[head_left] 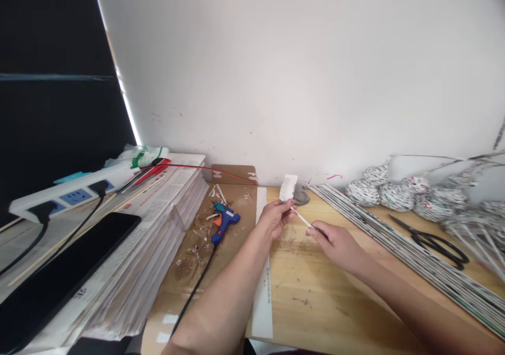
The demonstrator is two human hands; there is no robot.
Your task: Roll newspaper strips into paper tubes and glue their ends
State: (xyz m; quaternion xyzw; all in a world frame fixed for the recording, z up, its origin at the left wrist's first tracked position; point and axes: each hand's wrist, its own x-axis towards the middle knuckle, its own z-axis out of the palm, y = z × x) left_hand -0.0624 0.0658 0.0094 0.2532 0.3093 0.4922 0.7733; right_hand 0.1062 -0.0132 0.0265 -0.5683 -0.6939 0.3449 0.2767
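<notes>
My left hand (278, 218) pinches a paper strip (289, 188) whose loose flat end sticks up past the fingers. From there the paper runs on as a thin rolled tube (303, 219) toward my right hand (333, 243). The fingers of my right hand are closed on the near end of that tube. Behind my left hand a grey lump (302, 196) sits on the table near the wall. Under my left forearm lies another long white paper strip (262, 305), flat along the cardboard's edge.
A blue glue gun (224, 223) lies on stained cardboard (169, 276). Left, a newspaper stack (158, 271) carries a phone (79, 271) and power strip (74, 196). Right are rolled paper tubes (394, 250), black scissors (430, 242) and woven paper shapes (396, 196).
</notes>
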